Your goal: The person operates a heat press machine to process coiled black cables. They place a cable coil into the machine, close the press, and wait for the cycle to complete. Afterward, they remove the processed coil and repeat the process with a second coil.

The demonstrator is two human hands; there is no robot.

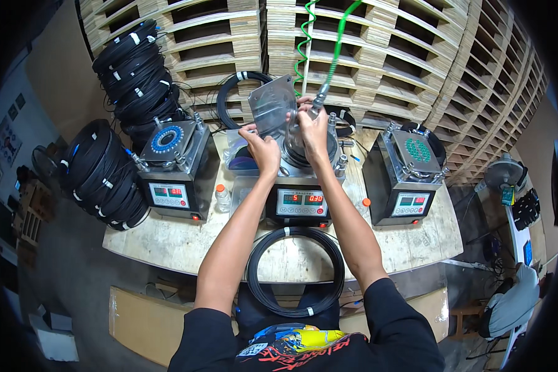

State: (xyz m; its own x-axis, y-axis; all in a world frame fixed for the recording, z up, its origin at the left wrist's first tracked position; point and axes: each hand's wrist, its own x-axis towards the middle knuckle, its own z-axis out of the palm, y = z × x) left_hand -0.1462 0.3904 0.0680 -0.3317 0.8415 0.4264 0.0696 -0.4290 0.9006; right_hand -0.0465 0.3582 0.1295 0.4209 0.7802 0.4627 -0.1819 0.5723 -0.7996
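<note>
My left hand (263, 152) is closed on the lower edge of a square metal plate (273, 104), which stands tilted above the middle machine. Wrapped round an air blow gun (320, 101) is my right hand (314, 129), just right of the plate. A green coiled air hose (340, 46) runs up from the gun. Below both hands stands the middle polishing machine (301, 203), a black box with a lit display and a round top partly hidden by my hands and forearms. A coil of black cable (252, 273) hangs over the table's front edge by my lap.
Similar machines stand left (172, 180) and right (403, 180), with blue and green rings on top. Small orange-capped bottles (222, 199) sit between them. Stacks of cable coils (108, 177) rise at left; wooden pallets (384, 56) wall the back. A person (514, 297) is at far right.
</note>
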